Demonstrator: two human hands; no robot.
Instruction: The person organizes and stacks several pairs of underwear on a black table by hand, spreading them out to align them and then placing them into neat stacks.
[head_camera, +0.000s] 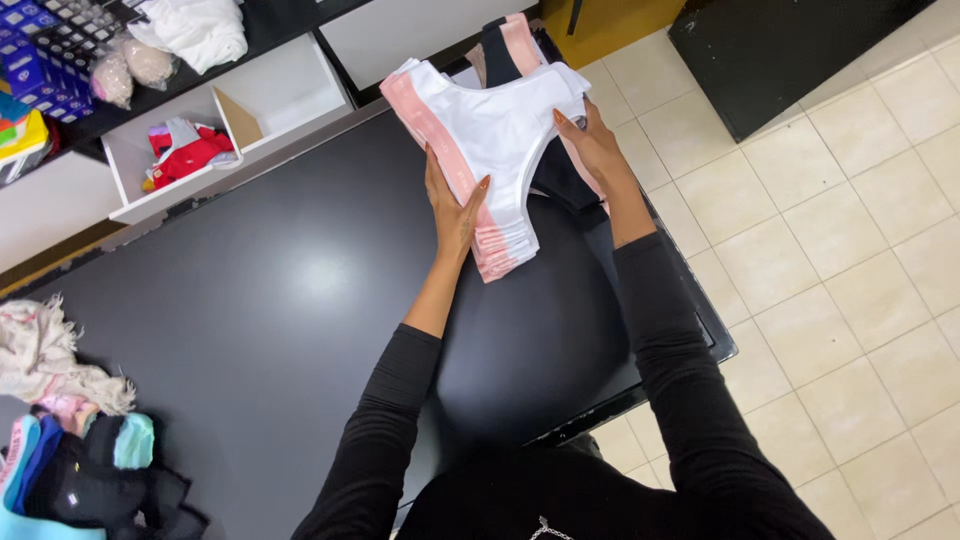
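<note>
1. Your left hand (455, 205) lies flat against the near side of the stack of white and pink garments (490, 140), fingers pressed together, thumb on top.
2. Your right hand (592, 145) braces the opposite side of that stack, fingers together along its edge.
3. The stack rests at the far right end of the black table (260, 300), partly over a dark folded garment (555, 180).
4. An open white drawer (270, 95) behind the table holds red clothing (185, 155).
5. A heap of mixed clothes (75, 470) sits at the table's near left corner.
</note>
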